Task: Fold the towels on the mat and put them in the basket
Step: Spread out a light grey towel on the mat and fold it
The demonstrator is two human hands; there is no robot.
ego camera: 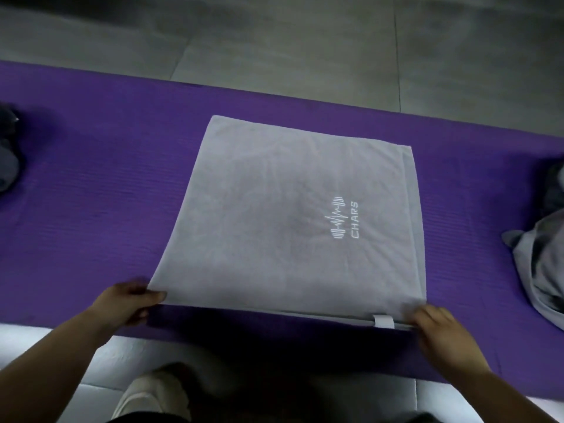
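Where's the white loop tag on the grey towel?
In the head view, the white loop tag hangs at the towel's near edge, just left of the right hand.

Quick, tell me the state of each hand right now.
Left hand: closed, pinching the grey towel at its near left corner.
Right hand: closed, gripping the same towel at its near right corner.

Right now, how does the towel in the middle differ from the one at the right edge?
The middle towel lies flat and folded; the right towel is a crumpled heap. The left hand and right hand grip the middle towel's near corners; the right towel lies untouched. Both are grey, on the purple mat.
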